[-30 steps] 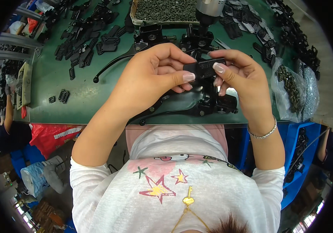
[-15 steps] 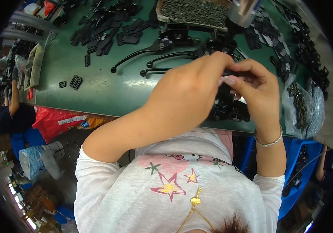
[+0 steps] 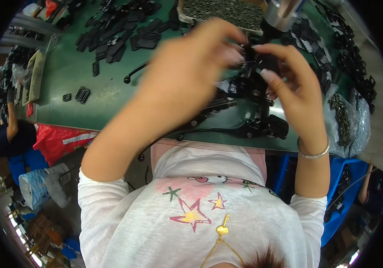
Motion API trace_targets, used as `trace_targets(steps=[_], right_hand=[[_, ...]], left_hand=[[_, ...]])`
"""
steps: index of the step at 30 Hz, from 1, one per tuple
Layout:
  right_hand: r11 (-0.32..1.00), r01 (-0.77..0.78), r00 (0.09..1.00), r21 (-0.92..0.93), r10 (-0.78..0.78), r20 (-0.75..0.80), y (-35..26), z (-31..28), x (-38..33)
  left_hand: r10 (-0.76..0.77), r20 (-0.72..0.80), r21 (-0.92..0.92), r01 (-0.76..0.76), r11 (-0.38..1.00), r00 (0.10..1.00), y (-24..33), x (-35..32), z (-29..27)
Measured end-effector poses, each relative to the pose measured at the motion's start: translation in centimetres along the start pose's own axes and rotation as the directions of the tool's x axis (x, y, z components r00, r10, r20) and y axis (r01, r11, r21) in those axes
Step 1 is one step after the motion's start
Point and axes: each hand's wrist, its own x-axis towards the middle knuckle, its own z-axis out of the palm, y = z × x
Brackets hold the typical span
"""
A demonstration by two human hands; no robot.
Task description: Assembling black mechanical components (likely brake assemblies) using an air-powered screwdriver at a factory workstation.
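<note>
My left hand (image 3: pixel 184 71) is smeared by motion over the far middle of the green bench. Its fingertips reach toward a black part below the tray, and I cannot tell whether they grip anything. My right hand (image 3: pixel 296 87) curls its thumb and index finger around the dark body of a black brake lever assembly, beside my left fingertips. Close to the near edge lie more black brake levers (image 3: pixel 218 130), their ball ends sticking out past the bench. Another lever's ball end (image 3: pixel 127 79) shows left of my left hand, the rest covered by it.
A tray of small metal pieces (image 3: pixel 222 13) stands at the back, beside a silver tool head (image 3: pixel 281 15) pointing down. Black plates (image 3: pixel 146 40) are heaped at the far left, more at the right. Plastic bags (image 3: pixel 348 120) sit right. A co-worker's arm (image 3: pixel 12 120) shows far left.
My hands have come apart from a close pinch. The left hand has moved left and away from me, and the right hand's fingers have spread wider. Levers near the edge are now uncovered.
</note>
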Motion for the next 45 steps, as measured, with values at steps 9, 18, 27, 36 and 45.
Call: trace_targets(steps=[9,18,27,36,45], right_hand=[[0.847,-0.431,0.902,0.312,0.403,0.153,4.0,-1.5,0.1],[0.880,-0.433,0.901,0.193,0.429,0.063,5.3,-0.9,-1.0],[0.422,0.075,0.929,-0.903,-0.359,-0.091,15.6,-6.5,5.9],[0.174,0.286,0.936,-0.942,-0.259,0.236,17.5,-8.2,7.4],[0.555,0.267,0.865,-0.788,-0.498,-0.058,4.4,-4.0,2.7]], left_hand=[[-0.100,-0.109,0.599,0.146,0.788,0.989,-14.6,2.4,-6.9],[-0.204,-0.184,0.480,0.269,0.835,0.961,-17.5,2.3,-7.8],[-0.373,-0.158,0.478,0.401,0.781,0.914,-17.8,2.8,-8.6],[-0.495,-0.087,-0.209,0.470,0.858,0.865,-10.9,1.2,-7.3],[-0.354,0.328,-0.507,0.480,0.716,0.875,-1.5,-0.4,-0.9]])
